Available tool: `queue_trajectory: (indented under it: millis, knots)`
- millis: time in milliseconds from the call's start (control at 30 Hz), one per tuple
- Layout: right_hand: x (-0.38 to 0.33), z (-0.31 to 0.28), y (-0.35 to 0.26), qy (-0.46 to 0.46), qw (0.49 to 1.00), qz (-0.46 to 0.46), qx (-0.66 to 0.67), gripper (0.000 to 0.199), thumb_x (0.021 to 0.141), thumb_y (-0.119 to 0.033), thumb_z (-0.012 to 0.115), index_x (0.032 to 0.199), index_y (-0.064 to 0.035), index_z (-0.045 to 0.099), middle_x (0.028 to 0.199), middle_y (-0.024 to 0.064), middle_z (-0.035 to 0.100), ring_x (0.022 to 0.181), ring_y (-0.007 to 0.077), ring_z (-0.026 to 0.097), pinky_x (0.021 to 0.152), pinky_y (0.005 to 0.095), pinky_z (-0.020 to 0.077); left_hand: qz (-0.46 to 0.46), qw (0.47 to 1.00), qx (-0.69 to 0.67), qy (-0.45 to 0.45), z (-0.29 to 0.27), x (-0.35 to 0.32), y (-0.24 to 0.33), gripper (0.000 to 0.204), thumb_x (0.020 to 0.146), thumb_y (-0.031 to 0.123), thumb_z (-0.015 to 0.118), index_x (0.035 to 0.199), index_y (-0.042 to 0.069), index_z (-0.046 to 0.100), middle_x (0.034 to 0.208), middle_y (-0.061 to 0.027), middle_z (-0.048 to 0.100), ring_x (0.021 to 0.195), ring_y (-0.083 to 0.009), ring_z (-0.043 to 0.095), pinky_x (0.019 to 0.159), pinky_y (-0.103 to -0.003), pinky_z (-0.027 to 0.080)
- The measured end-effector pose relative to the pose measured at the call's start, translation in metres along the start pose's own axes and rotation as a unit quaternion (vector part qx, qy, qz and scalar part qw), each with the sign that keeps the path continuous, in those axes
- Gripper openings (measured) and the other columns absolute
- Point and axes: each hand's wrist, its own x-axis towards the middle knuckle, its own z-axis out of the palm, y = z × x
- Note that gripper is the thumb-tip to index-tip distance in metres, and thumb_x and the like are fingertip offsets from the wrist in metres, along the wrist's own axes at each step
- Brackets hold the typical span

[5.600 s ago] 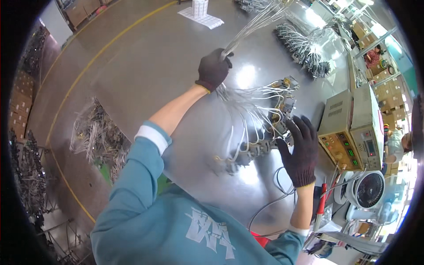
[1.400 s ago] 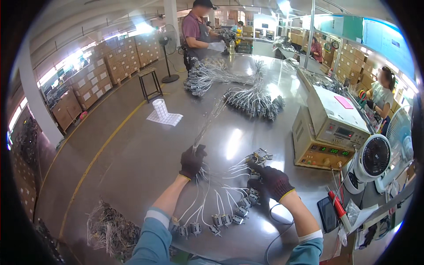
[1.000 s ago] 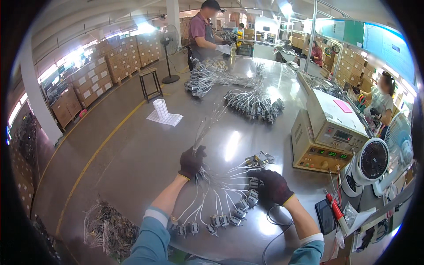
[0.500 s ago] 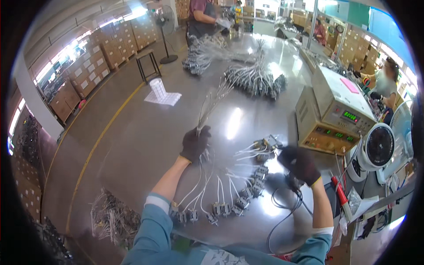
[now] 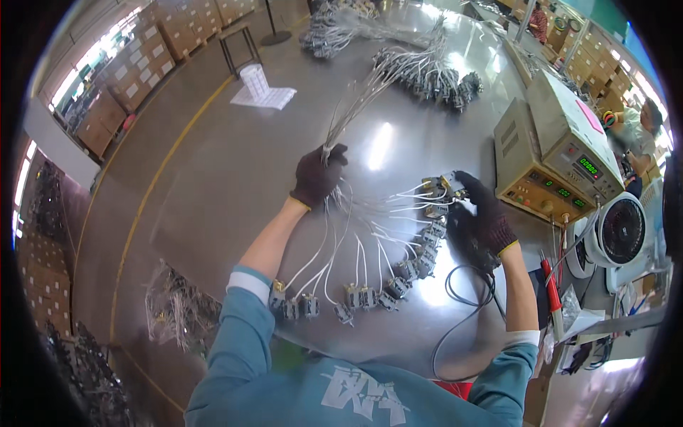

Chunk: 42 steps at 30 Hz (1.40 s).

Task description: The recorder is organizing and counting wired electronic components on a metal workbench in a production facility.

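Note:
My left hand (image 5: 318, 175), in a dark glove, is closed around a bundle of thin white wires (image 5: 356, 107) where they gather on the shiny metal table (image 5: 235, 178). From that grip the wires fan out to an arc of several small motors (image 5: 384, 285) lying on the table. My right hand (image 5: 478, 217), also gloved, rests on the motors at the arc's right end (image 5: 435, 186) and touches a black cable (image 5: 462, 313). Whether its fingers grip a motor is not clear.
A beige test instrument (image 5: 555, 153) with a green display stands right of my right hand. A small fan (image 5: 622, 231) and a red-handled tool (image 5: 551, 295) lie at the right edge. More wired motor bundles (image 5: 427, 71) lie farther back. Another bundle (image 5: 178, 313) sits lower left.
The view has tilted down and closer. My left hand still holds the wire bundle; my right hand has shifted along the arc of motors toward its upper right end.

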Motion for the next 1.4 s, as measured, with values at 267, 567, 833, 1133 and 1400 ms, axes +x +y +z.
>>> queue_trajectory:
  millis: [267,567,833,1133,1400]
  knots:
    - [0.006,-0.014,-0.016,0.139,0.969,-0.088,-0.184,0.045,0.093,0.002,0.074,0.137,-0.0088,0.068,0.116,0.0145,0.076,0.104,0.0301,0.073,0.092,0.0386,0.0570,-0.041,0.999,0.031,-0.014,0.000,0.007,0.002,0.033,0.091,0.009,0.060,0.118,0.008,0.078,0.093,-0.0064,0.081,0.085,-0.0197,0.077,0.082,-0.037,0.061]
    - [0.079,-0.023,-0.056,0.136,0.945,-0.217,-0.202,0.037,0.090,0.005,0.072,0.124,-0.0088,0.073,0.119,0.0116,0.077,0.110,0.0330,0.072,0.094,0.0417,0.0576,0.008,0.999,0.029,-0.010,0.008,0.008,0.002,0.028,0.093,0.021,0.059,0.110,0.008,0.079,0.091,-0.0112,0.080,0.084,-0.0286,0.077,0.079,-0.042,0.060]
    - [0.105,0.004,0.020,-0.110,0.956,-0.143,-0.231,0.026,0.096,-0.007,0.066,0.120,-0.0068,0.075,0.114,0.0173,0.077,0.104,0.0389,0.072,0.095,0.0486,0.0564,-0.016,1.000,-0.016,-0.018,0.014,0.016,0.007,0.030,0.092,0.013,0.058,0.115,0.008,0.078,0.091,-0.0070,0.080,0.079,-0.0214,0.075,0.077,-0.037,0.061]
    - [0.078,-0.030,-0.034,-0.258,0.958,0.093,-0.087,0.052,0.092,-0.014,0.082,0.141,-0.0100,0.064,0.094,0.0159,0.078,0.091,0.0275,0.077,0.084,0.0381,0.0586,-0.040,0.997,0.047,-0.052,0.006,0.014,0.005,0.037,0.089,0.006,0.059,0.122,0.009,0.077,0.094,-0.0052,0.080,0.079,-0.0178,0.076,0.078,-0.037,0.062]
    - [0.054,-0.053,-0.037,-0.367,0.928,-0.044,0.055,0.053,0.105,-0.006,0.066,0.156,-0.0174,0.058,0.128,0.0133,0.076,0.113,0.0237,0.073,0.101,0.0406,0.0569,0.015,0.992,-0.025,-0.120,0.014,0.017,-0.014,0.034,0.094,0.011,0.062,0.125,0.011,0.077,0.092,-0.0037,0.078,0.082,-0.0139,0.072,0.076,-0.032,0.060]
